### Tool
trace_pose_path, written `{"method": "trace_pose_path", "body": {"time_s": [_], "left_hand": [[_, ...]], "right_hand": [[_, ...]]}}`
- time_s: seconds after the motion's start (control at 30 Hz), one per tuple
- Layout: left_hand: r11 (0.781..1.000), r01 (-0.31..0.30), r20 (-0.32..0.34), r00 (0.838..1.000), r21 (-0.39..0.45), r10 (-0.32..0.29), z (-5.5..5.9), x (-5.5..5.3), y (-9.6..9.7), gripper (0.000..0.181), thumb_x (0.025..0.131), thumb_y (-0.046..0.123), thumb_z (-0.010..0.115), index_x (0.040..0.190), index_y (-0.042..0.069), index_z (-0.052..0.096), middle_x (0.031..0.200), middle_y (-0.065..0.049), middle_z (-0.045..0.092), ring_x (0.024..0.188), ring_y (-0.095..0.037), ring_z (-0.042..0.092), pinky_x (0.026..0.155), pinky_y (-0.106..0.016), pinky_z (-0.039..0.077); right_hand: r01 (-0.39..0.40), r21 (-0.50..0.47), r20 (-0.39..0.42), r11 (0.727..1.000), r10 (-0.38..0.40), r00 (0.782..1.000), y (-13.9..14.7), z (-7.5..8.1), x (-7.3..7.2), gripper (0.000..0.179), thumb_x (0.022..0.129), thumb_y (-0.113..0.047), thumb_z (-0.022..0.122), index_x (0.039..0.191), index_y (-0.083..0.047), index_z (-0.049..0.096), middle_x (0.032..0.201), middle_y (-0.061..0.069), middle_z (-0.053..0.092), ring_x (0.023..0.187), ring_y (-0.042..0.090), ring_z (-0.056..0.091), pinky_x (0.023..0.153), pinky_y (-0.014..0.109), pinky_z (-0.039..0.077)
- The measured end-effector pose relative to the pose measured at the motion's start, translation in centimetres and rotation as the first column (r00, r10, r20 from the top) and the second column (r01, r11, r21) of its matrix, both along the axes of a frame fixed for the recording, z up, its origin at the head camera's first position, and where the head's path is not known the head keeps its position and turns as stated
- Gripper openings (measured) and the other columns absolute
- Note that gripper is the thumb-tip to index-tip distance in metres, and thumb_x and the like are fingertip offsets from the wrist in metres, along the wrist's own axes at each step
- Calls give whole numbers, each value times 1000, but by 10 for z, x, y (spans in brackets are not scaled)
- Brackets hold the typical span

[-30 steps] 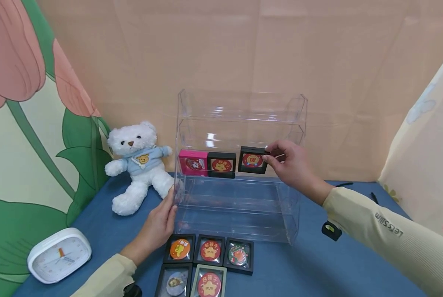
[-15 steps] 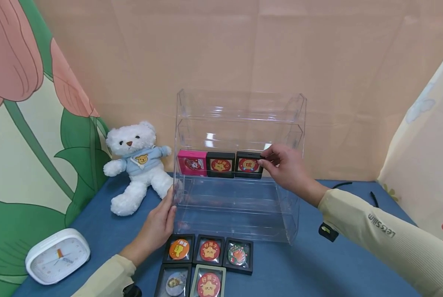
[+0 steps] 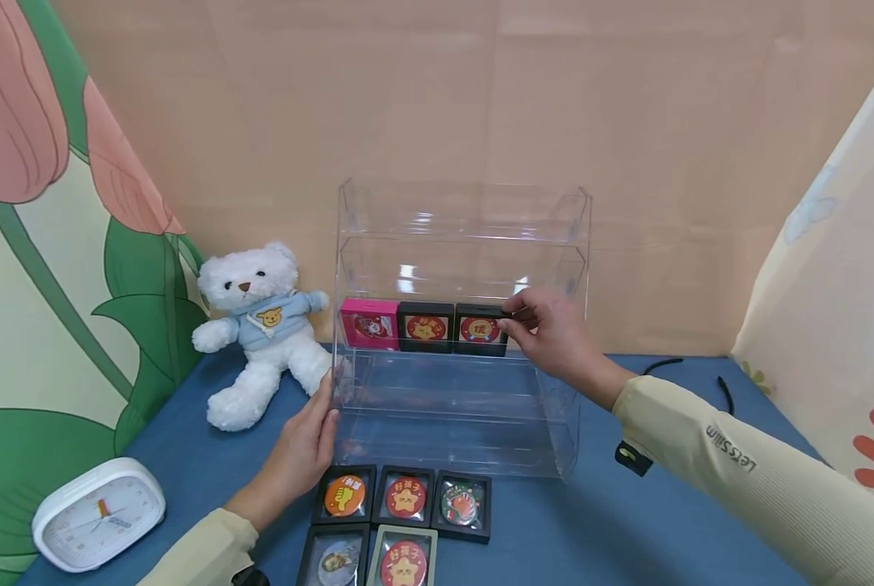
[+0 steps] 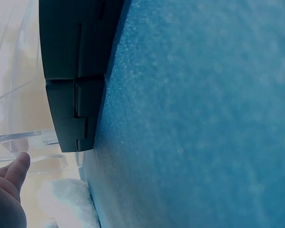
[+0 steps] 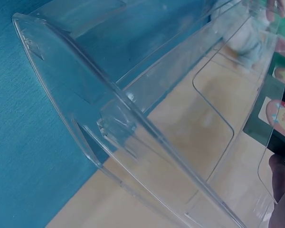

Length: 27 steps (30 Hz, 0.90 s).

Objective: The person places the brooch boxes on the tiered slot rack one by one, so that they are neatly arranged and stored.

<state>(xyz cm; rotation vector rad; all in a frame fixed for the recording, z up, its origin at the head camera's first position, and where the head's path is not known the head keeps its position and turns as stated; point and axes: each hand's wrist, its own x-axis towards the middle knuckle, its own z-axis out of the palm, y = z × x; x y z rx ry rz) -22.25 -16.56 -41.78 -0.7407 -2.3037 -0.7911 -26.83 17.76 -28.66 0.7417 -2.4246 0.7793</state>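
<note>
A clear acrylic display rack (image 3: 459,460) with several tiers stands on the table. My left hand (image 3: 294,452) holds its left side near the bottom, thumb toward the front. On a middle tier, a pink badge box (image 3: 369,324), a black badge box (image 3: 426,327) with a red star badge, and another black badge box (image 3: 479,329) stand upright in a row. My right hand (image 3: 550,334) pinches the right edge of this last box between thumb and fingers. In the right wrist view, these fingertips (image 5: 278,166) sit right at the box's edge.
In front of the rack lie several framed badge boxes (image 3: 406,495). A white teddy bear (image 3: 257,325) in a blue top sits left of the rack, and a white clock (image 3: 98,514) stands at front left. Black cords (image 3: 726,396) lie at right.
My right hand has lowered the black badge box and moved it left, against the middle one. The left hand keeps its place on the rack. The head view has shifted slightly.
</note>
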Motion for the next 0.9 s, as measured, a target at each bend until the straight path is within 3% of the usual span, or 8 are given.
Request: {"method": "trace_pose_path", "body": {"time_s": [0.4,0.9], "left_hand": [[1000,18,-11,1000,-7,-18,2,-1,1,71,87,-12,56,148,-4,21,144,-23,37,117,-37,51,88,-48,43],[1000,8,27,1000,-11,-8,0,1,-2,70,88,-10,56,148,-4,20,145,-21,37,115,-37,52,88,-48,43]], "right_hand": [[19,19,-30,1000,-18,999,1,0,2,21,84,-12,74,100,-4,62,91,6,64,82,19,63,72,38,53],[10,3,-41,1000,-9,999,1,-2,3,25,83,-17,75,101,-4,62,93,6,63,86,20,61,73,36,52]]}}
